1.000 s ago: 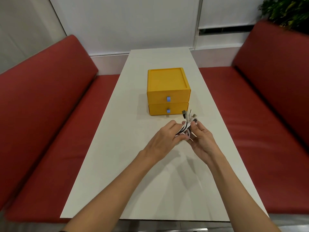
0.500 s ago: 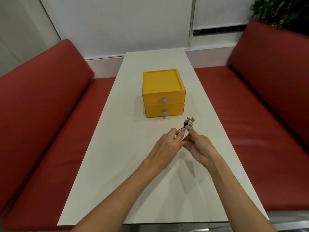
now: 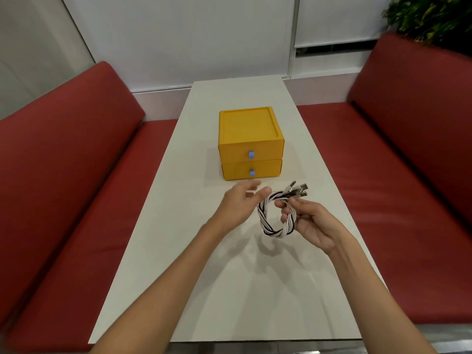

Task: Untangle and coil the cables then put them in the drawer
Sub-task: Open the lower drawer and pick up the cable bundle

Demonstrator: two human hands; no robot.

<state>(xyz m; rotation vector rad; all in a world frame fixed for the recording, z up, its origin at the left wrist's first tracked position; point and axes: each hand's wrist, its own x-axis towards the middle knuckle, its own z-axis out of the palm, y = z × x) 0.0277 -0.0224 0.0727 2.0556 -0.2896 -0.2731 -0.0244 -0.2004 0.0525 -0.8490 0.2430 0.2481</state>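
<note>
**A:** Where are the cables to be found?

**B:** The black-and-white cables [image 3: 265, 226], twisted together into a single loop, are held above the table [image 3: 178, 226]. They are on the near side of the yellow drawer unit [image 3: 246, 126] and slightly to its right. The plug ends are bunched at the far top of the loop and point right.

**A:** How is the loop held?

**B:** It is pinched on its right side by the right hand [image 3: 313, 223], with fingers and thumb curled around the strands.

**A:** And the left hand?

**B:** The left hand [image 3: 236, 209] is seen just left of the loop, fingers stretched loosely forward, with nothing gripped. One fingertip lies close to the loop's top. Whether contact is made cannot be told, since the fingers are blurred.

**A:** What is seen of the drawers?

**B:** The upper drawer [image 3: 265, 152] and the lower drawer [image 3: 265, 169] are both shut, and each is fitted with a blue pull. Red benches [image 3: 76, 187] are placed to the left and right of the table.
</note>
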